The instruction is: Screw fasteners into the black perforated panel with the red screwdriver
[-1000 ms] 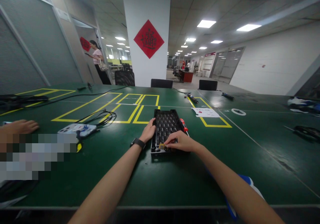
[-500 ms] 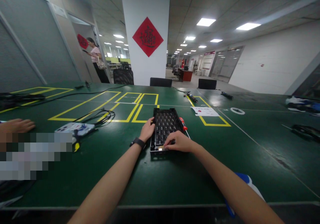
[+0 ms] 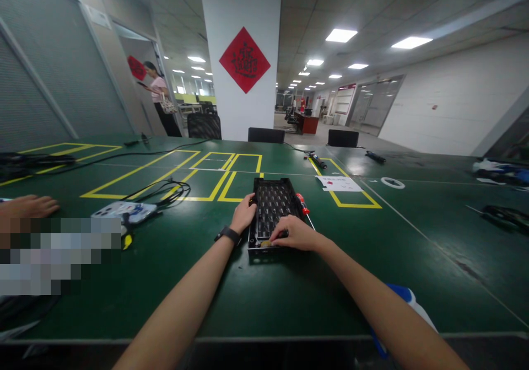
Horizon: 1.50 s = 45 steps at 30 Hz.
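Pinch grip on a gold part at the near edge of a black case

The gold part [image 3: 265, 244] sits within the case [image 3: 276, 200] at its near edge, toward the near-left corner. The right hand [image 3: 295, 233] pinches it between thumb and forefinger, the other fingers curled in. The left hand [image 3: 244, 214] lies along the case's left edge, its fingers against the wall. For good control, the left hand should steady the case while the right grips the part lightly by its rim and holds it level; a hard squeeze could tilt it or let it slip. Resting the right hand's heel on the case's right edge would probably calm the fingertips.

Outward, a screwdriver [image 3: 303, 204] lies just beside the case's right edge on the table [image 3: 185, 287]. A phone [image 3: 124, 211] and a co-worker's hand [image 3: 35, 207] are toward the table's left edge.

The right hand covers the case's near-right corner and one end of the part, whose outline is too small to read; it may be a thin plate. The left thumb is hard to make out. The right forearm partly hides a blue-and-white thing [image 3: 401, 293] by the table's near edge.
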### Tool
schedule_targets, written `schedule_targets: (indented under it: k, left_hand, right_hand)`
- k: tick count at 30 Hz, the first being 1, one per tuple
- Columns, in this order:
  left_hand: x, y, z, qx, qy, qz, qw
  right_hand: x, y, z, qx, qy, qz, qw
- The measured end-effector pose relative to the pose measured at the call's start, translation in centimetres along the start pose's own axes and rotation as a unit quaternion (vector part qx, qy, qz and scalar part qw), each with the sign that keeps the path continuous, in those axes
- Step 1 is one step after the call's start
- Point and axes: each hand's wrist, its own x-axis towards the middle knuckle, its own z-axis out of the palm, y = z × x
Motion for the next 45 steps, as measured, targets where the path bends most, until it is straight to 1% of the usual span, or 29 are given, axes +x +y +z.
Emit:
schedule_targets:
  k: [6, 12, 16, 19, 22, 24, 27, 32, 37, 42, 45]
  left_hand:
    - [0.13, -0.12, 0.08, 0.007, -0.002, -0.002, 1.0]
    - [0.19, -0.24, 0.07, 0.006, -0.003, 0.003, 1.0]
    - [0.17, -0.29, 0.07, 0.009, -0.004, 0.006, 1.0]
    - [0.17, -0.33, 0.08, 0.011, -0.004, 0.005, 1.0]
    - [0.18, -0.38, 0.09, 0.01, -0.003, 0.009, 1.0]
    - [0.19, -0.39, 0.1, 0.008, -0.003, 0.012, 1.0]
    - [0.21, -0.39, 0.11, 0.008, -0.001, 0.011, 1.0]
    - [0.24, -0.48, 0.22, 0.012, -0.003, 0.017, 1.0]
    - [0.37, -0.63, 0.31, 0.014, 0.001, 0.019, 1.0]
    - [0.38, -0.65, 0.28, 0.006, -0.001, 0.016, 1.0]
    - [0.3, -0.57, 0.25, 0.007, 0.0, 0.014, 1.0]
  right_hand:
    - [-0.09, 0.36, 0.24, 0.002, -0.007, -0.001, 1.0]
    - [-0.09, 0.13, 0.09, -0.008, -0.012, -0.007, 1.0]
    - [0.08, -0.11, -0.06, -0.003, -0.021, -0.037, 0.999]
    - [0.15, -0.14, -0.13, 0.005, -0.007, -0.051, 0.999]
    - [0.14, 0.01, -0.16, -0.02, 0.0, -0.031, 0.999]
    - [0.15, 0.13, -0.16, -0.035, -0.01, -0.015, 0.999]
    - [0.24, 0.23, -0.13, -0.026, -0.024, 0.0, 0.999]
    - [0.25, 0.35, 0.19, 0.004, -0.015, -0.013, 1.0]
    - [0.12, 0.52, 0.45, 0.046, 0.004, 0.01, 0.999]
    - [0.16, 0.24, 0.21, 0.013, 0.001, -0.007, 1.0]
    - [0.16, -0.05, 0.17, -0.012, 0.001, -0.006, 1.0]
